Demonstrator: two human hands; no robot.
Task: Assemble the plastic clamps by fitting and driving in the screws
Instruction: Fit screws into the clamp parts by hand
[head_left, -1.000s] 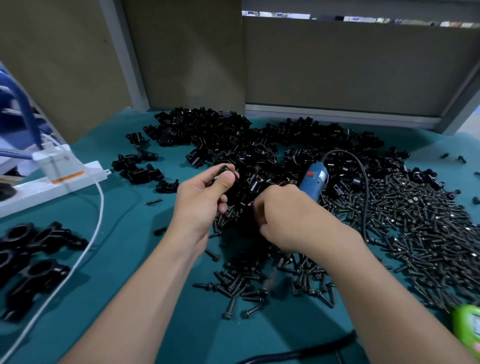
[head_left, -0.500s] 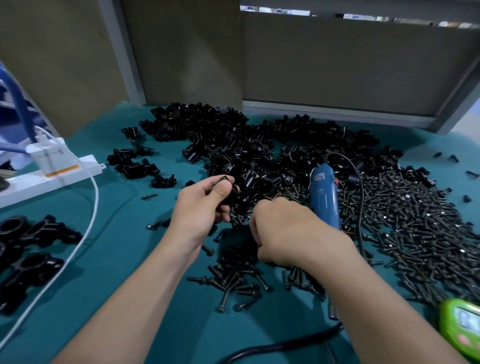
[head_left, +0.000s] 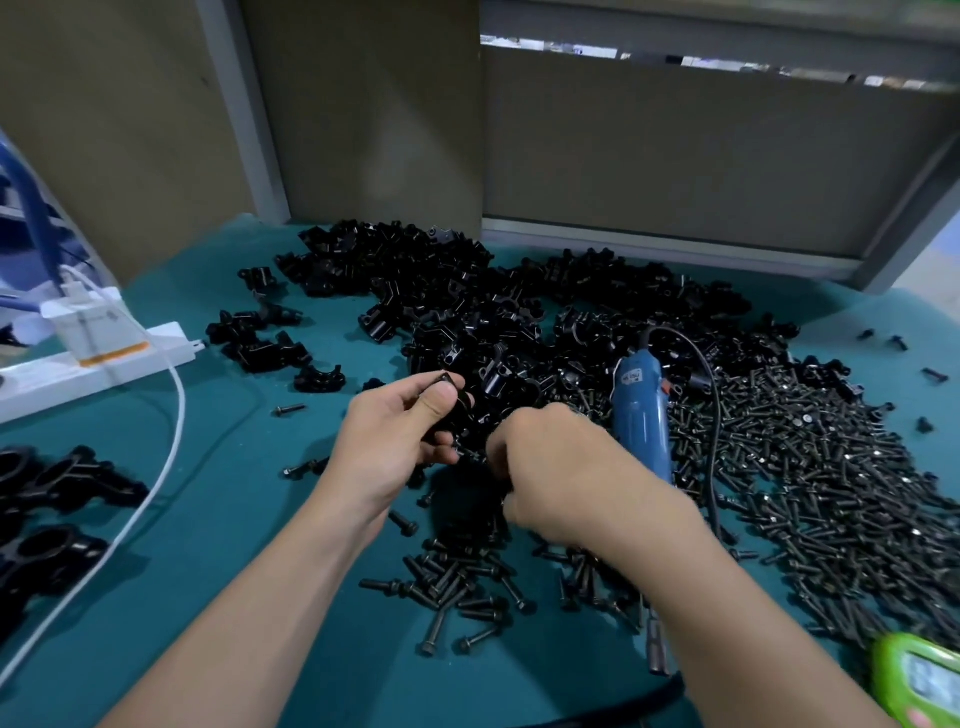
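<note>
My left hand grips a black plastic clamp between thumb and fingers, held just above the table. My right hand is close against it, fingers curled, pinching a small black screw at the clamp's lower side; most of the screw is hidden. A blue electric screwdriver lies on the table along my right forearm, bit end pointing toward me. Behind my hands is a pile of loose black clamps. A heap of black screws spreads to the right.
A small scatter of screws lies under my hands on the teal table. Larger black clamps sit at the left edge. A white power strip and white cable lie left. A green device sits bottom right.
The blue screwdriver has tipped from leaning behind my right hand to lying beside my forearm. Both hands stay together on the clamp, a little nearer to me.
</note>
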